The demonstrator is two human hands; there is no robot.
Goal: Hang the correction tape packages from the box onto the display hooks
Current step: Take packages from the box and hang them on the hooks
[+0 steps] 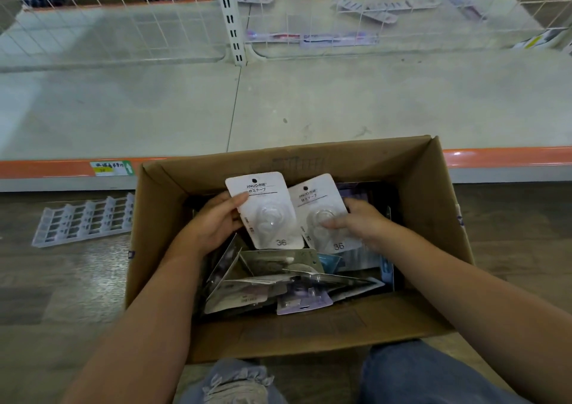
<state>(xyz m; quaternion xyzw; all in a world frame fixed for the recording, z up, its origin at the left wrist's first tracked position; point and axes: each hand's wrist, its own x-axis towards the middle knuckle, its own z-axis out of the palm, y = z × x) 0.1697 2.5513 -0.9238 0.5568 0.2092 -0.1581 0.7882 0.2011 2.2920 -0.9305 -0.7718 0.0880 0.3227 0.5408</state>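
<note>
An open cardboard box (433, 217) stands on the floor in front of my knees, filled with several carded packages. My left hand (213, 224) holds a white correction tape package (263, 199) upright by its left edge, above the pile. My right hand (362, 221) grips a second white correction tape package (318, 199) by its right side, thumb on the clear blister. Both cards show a hang hole at the top and "36" at the bottom. No display hooks are clearly visible; a white wire grid (108, 16) rises at the back of the shelf.
A low grey shelf (185, 103) with an orange front strip lies beyond the box. Purple packages (365, 10) lie behind the wire grid. A white upright post (230, 16) divides the grid. A white plastic rack (86, 221) lies on the wooden floor, left of the box.
</note>
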